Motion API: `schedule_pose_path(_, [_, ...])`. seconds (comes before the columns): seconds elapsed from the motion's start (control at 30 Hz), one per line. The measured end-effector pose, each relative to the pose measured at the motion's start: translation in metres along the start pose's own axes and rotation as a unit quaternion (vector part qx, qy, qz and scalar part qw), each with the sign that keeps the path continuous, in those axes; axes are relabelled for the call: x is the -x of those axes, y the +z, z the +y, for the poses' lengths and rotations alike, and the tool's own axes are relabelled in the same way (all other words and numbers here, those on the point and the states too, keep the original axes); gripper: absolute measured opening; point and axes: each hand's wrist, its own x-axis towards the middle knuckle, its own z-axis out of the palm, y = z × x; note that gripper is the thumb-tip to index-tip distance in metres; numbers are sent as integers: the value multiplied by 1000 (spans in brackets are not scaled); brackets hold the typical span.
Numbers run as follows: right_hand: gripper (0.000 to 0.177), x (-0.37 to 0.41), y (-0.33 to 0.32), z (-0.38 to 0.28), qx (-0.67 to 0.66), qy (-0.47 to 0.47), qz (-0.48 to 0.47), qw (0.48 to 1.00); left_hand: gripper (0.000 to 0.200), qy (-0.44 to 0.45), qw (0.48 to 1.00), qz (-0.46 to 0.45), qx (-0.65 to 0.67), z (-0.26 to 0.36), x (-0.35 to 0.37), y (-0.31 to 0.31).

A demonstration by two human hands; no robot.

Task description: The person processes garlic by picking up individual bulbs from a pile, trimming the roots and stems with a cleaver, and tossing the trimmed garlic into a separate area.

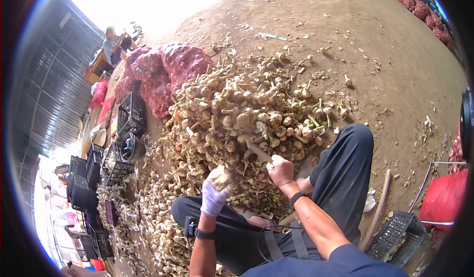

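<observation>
My left hand (216,193), in a whitish-purple glove, is closed around a pale garlic bulb (220,177) above my left knee. My right hand (281,171), bare, grips a long, flat, pale brown blade-like tool (258,152). Its far end points up and left over the heap; blur hides whether it is a knife blade. Both hands are apart, at the near side of a large heap of garlic bulbs (237,99) with dry stems and some green leaf bits. Dark straps circle both wrists.
Trimmed garlic (163,227) spreads at the left. Red net sacks (182,65) stand behind the heap, with black crates (132,114) and a bucket (132,147) left. A person (116,45) sits far back. At right lie a wooden stick (379,205), a crate (399,237) and a red sack (444,198).
</observation>
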Motion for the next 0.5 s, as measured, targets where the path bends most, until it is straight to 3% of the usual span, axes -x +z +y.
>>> schedule_pose_path(0.03, [17,-2,1,-3,-18,16,21,999,19,22,999,15,-22,7,-5,2])
schedule_pose_path(0.07, [18,-7,-2,-12,-35,33,44,998,31,-45,998,-2,36,10,-6,1])
schedule_pose_path(0.17, [23,-5,2,-44,-272,134,-44,952,45,-51,988,39,137,17,-16,11])
schedule_pose_path(0.2, [21,1,-3,-58,-424,203,-92,878,56,-99,983,9,154,19,-18,10])
schedule_pose_path(0.23, [19,5,-8,-74,-485,259,-132,825,57,-116,972,23,201,19,-19,13])
schedule_pose_path(0.3, [18,13,-9,-78,-638,286,-231,677,58,-148,942,55,297,22,-20,27])
schedule_pose_path(0.4, [18,8,-14,-86,-721,361,-244,539,50,-151,923,74,346,49,-29,25])
schedule_pose_path(0.43, [19,6,-13,-82,-703,344,-260,566,49,-150,915,93,363,51,-29,25])
schedule_pose_path(0.5, [22,3,-8,-68,-661,311,-290,618,51,-106,844,85,519,53,-28,23])
